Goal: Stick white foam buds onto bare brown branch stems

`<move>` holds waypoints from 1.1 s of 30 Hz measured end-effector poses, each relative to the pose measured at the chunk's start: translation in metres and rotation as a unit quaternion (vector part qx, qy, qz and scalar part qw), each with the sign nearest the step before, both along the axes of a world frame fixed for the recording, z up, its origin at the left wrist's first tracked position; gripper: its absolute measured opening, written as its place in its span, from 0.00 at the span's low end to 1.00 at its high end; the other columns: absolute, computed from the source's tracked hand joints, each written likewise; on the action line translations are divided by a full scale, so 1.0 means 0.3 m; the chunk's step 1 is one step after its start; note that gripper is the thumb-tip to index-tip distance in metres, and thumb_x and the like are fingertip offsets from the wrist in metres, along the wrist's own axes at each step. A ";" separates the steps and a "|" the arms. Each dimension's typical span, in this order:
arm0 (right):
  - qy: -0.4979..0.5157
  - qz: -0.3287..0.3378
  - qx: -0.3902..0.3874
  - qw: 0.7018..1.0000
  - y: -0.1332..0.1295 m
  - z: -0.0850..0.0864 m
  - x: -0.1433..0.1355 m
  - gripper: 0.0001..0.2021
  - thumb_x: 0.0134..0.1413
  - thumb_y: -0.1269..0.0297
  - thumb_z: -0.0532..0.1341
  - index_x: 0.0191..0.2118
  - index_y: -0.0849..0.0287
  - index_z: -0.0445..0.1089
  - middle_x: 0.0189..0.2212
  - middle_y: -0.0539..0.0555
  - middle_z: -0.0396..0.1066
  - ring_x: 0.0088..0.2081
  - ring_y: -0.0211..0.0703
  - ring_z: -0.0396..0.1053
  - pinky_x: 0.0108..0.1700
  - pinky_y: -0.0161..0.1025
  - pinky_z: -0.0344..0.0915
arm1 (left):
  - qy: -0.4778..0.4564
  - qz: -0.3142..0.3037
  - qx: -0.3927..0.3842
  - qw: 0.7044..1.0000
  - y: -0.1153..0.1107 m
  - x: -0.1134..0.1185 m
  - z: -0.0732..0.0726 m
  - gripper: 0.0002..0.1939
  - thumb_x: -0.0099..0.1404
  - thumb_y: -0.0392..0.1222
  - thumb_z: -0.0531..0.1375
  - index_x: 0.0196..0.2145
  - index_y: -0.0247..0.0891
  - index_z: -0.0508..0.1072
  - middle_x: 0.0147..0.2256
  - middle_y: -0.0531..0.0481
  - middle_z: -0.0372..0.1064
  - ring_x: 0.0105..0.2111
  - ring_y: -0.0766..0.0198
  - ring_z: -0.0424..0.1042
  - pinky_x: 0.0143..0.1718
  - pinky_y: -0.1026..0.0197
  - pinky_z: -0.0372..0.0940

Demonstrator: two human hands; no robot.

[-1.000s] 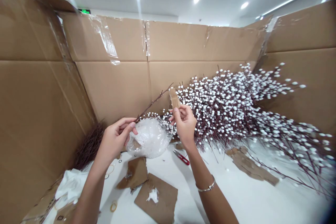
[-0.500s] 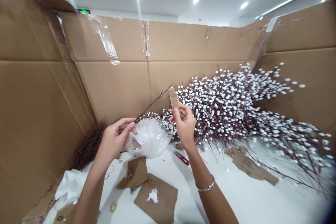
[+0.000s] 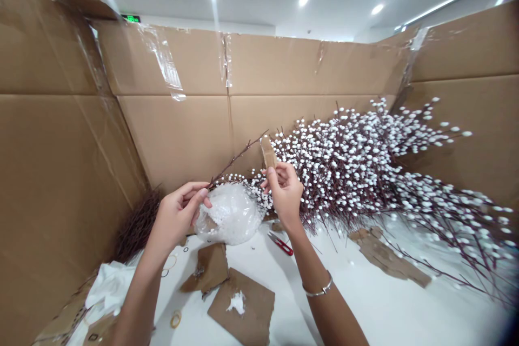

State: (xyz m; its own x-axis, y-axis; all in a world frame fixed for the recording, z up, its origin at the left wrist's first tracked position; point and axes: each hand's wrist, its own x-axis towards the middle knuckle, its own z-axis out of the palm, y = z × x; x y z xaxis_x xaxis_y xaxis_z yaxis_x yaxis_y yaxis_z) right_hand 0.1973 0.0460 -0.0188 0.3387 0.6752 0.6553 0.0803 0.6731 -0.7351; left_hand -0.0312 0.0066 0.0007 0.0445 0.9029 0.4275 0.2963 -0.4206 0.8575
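My left hand (image 3: 182,211) pinches the lower end of a thin brown twig (image 3: 239,157), which slants up to the right. Between the thumb and fingers of my right hand (image 3: 286,192) is a narrow strip of cardboard (image 3: 268,152), held upright close to the twig's tip. Below the twig sits a clear plastic bag (image 3: 235,219) of small white beads or buds. A large heap of brown branches with white buds (image 3: 344,167) lies behind and to the right of my right hand.
Red-handled thread snips (image 3: 280,243) lie on the white table (image 3: 324,303). Nearer are torn cardboard pieces (image 3: 259,303), one bearing a white smear, and a yellow ring (image 3: 175,319). Bare dark twigs (image 3: 138,224) are piled at left beside white cloth (image 3: 109,286). Cardboard walls (image 3: 182,135) enclose the table.
Hardly anything differs. Both hands keep the same hold on the twig and the cardboard strip, and the view has shifted only very slightly.
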 end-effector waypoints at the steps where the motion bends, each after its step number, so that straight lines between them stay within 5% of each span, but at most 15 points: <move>1: -0.002 -0.001 -0.001 1.000 0.000 0.000 0.000 0.08 0.61 0.58 0.59 0.41 0.55 0.65 0.33 0.51 0.75 0.24 0.35 0.71 0.22 0.33 0.67 | 0.000 0.001 0.001 1.000 0.000 0.000 0.000 0.17 0.65 0.52 0.59 0.44 0.36 0.73 0.28 0.51 0.72 0.16 0.72 0.56 0.18 0.67 0.51; 25: -0.017 0.037 0.007 0.999 -0.003 0.001 0.007 0.08 0.60 0.58 0.59 0.41 0.55 0.66 0.32 0.50 0.75 0.23 0.34 0.71 0.22 0.33 0.68 | -0.034 0.035 0.034 0.998 -0.010 -0.023 0.021 0.15 0.64 0.50 0.60 0.42 0.36 0.74 0.27 0.52 0.72 0.15 0.74 0.56 0.17 0.67 0.52; 33: -0.026 0.003 0.031 0.999 -0.026 0.007 -0.001 0.07 0.61 0.60 0.58 0.43 0.54 0.66 0.34 0.51 0.75 0.24 0.35 0.71 0.25 0.35 0.70 | -0.038 0.029 0.021 0.999 -0.008 -0.013 0.020 0.16 0.63 0.50 0.61 0.42 0.36 0.74 0.26 0.52 0.72 0.14 0.73 0.56 0.17 0.67 0.51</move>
